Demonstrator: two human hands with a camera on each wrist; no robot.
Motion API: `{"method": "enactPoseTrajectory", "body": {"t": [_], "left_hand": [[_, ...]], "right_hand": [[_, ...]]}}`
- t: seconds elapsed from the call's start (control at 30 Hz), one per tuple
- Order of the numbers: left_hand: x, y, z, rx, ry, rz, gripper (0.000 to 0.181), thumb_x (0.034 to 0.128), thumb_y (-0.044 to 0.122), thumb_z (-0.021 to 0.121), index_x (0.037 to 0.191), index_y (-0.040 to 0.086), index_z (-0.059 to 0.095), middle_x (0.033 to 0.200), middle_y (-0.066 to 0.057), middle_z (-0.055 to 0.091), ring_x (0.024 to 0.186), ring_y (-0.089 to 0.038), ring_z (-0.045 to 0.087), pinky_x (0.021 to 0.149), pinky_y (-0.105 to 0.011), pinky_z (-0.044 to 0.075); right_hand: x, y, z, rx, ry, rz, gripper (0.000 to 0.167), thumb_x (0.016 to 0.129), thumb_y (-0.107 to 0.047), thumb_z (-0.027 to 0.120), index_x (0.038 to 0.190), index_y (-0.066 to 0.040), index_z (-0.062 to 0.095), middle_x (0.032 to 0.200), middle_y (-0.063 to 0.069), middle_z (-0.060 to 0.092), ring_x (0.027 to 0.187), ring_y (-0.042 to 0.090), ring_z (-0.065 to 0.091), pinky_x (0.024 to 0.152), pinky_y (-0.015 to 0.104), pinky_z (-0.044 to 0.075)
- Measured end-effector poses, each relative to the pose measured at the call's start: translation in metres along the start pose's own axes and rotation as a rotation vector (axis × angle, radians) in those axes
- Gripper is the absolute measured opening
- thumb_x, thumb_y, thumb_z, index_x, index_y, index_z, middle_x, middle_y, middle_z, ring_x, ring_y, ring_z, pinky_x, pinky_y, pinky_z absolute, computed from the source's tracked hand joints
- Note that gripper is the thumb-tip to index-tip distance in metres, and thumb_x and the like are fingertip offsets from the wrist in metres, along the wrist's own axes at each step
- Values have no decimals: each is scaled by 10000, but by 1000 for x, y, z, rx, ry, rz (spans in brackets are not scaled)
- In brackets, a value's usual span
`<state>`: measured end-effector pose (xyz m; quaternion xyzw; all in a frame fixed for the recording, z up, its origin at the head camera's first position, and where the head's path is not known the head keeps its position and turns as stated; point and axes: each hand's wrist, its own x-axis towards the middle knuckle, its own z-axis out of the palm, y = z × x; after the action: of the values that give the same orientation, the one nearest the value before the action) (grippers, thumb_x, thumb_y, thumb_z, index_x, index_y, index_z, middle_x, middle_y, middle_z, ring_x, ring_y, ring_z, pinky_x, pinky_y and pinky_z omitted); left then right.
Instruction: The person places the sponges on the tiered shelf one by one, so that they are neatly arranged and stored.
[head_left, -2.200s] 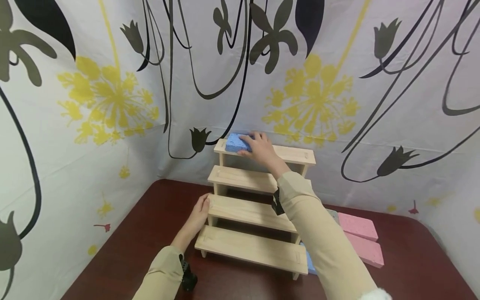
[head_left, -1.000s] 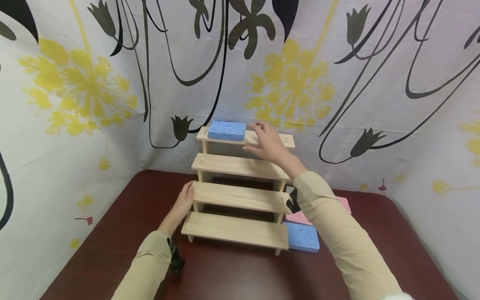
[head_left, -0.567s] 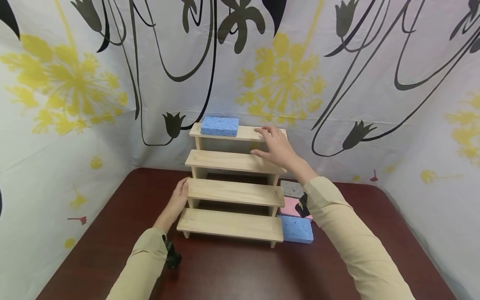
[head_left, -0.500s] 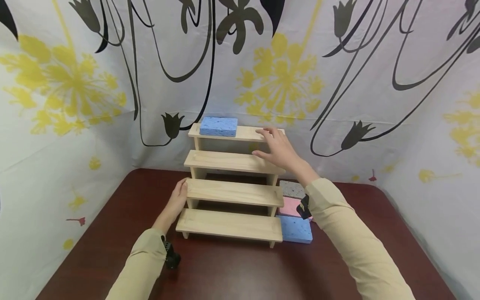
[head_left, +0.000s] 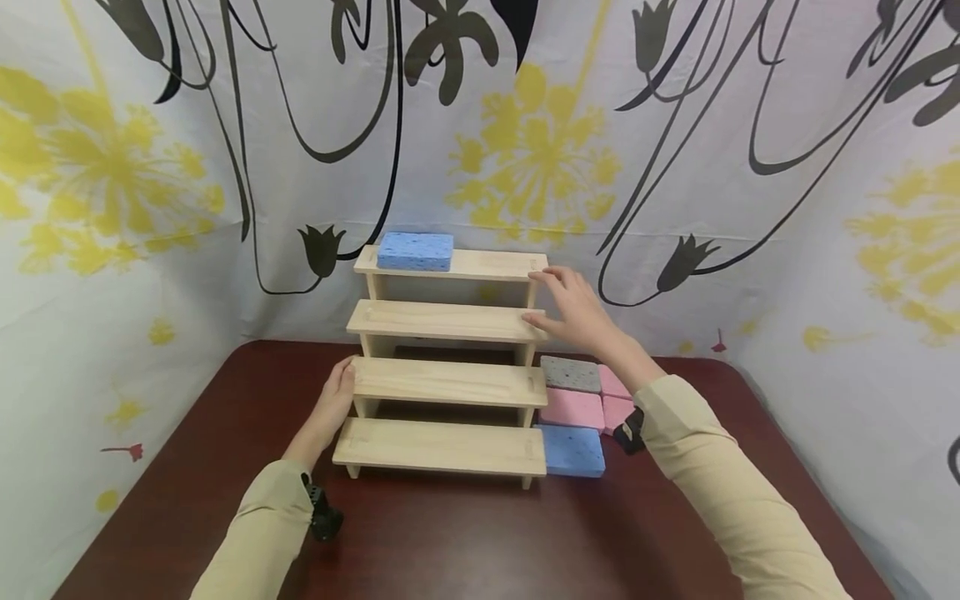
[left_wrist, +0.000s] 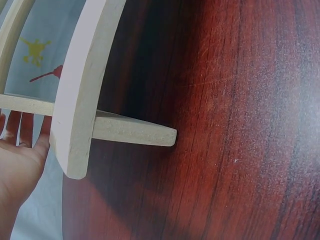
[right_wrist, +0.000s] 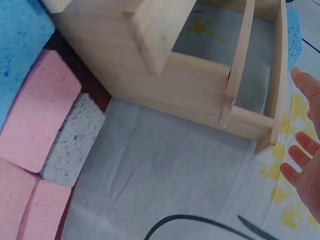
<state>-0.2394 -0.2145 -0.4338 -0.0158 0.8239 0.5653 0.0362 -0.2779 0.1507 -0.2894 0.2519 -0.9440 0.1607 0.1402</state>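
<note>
A blue sponge (head_left: 416,252) lies on the left part of the top step of a pale four-step wooden stand (head_left: 438,445). My left hand (head_left: 334,399) rests against the left end of the second-lowest step. In the left wrist view its fingers (left_wrist: 26,131) look straight, their tips hidden behind the wood. Off the stand's upper right end hovers my right hand (head_left: 579,315), fingers spread and holding nothing. Right of the stand lie a second blue sponge (head_left: 572,451), a grey sponge (head_left: 571,374) and several pink sponges (head_left: 573,407).
The stand is on a dark red-brown table (head_left: 427,542). A white cloth (head_left: 480,125) with a plant print hangs behind and at both sides. A dark wrist camera (head_left: 322,512) is strapped to the left wrist, another (head_left: 628,432) to the right.
My right hand has let go of the blue sponge on the top step and moved right, off the stand. The left hand keeps its place. The head view has shifted, showing more sponges at right.
</note>
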Motion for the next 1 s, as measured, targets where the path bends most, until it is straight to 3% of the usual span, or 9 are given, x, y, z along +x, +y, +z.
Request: {"method": "enactPoseTrajectory", "body": {"t": [0.43, 0.7, 1.0], "left_hand": [[0, 1, -2, 2, 1, -10, 587, 995, 426, 145, 1472, 92, 69, 1515, -191, 122, 1402, -342, 110, 1127, -511, 143], [-4, 0, -1, 4, 0, -15, 590, 994, 429, 143, 1474, 95, 63, 1517, -193, 111, 1401, -345, 109, 1127, -511, 143], [-1, 0, -1, 8, 3, -8, 586, 995, 419, 146, 1472, 86, 74, 1514, -199, 118, 1399, -351, 111, 1126, -513, 142]], "right_hand": [[-37, 24, 7, 48, 17, 24, 618, 857, -326, 636, 1368, -83, 388, 1341, 209, 384, 1221, 386, 378, 970, 562, 342], [-64, 40, 15, 83, -11, 75, 605, 870, -332, 617, 1367, -76, 387, 1328, 198, 398, 1230, 372, 374, 983, 564, 330], [-90, 48, 31, 85, -66, 102, 525, 851, -272, 644, 1293, -47, 472, 1237, 197, 486, 1151, 355, 470, 934, 534, 406]]}}
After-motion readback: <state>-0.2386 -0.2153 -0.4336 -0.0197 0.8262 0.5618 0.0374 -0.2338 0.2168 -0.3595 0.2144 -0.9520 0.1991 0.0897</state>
